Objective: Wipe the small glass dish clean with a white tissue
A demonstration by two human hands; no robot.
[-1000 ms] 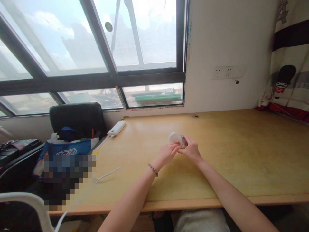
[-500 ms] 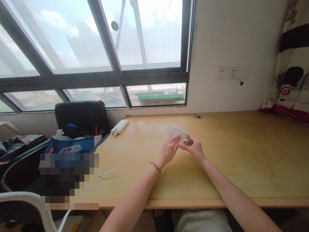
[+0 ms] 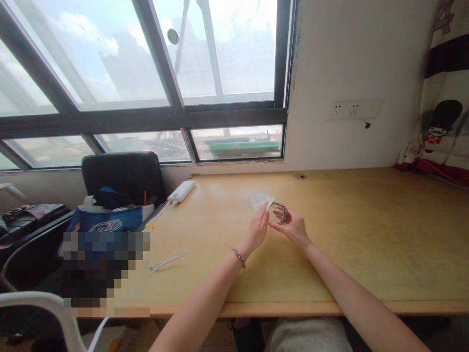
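Over the middle of the wooden desk, my two hands meet. My left hand pinches a small clear plastic bag between thumb and fingers, holding it up. My right hand is closed on a small ring-shaped bracelet of dark beads, just right of the bag. A beaded bracelet sits on my left wrist.
A white power bank lies at the desk's back left, its white cable trailing toward the left edge. A black chair with a blue bag stands left of the desk. Wall sockets are behind.
The bracelet has come out of the bag: my left hand lifted the bag away to the left while my right hand kept the bracelet. The hands have moved slightly apart.
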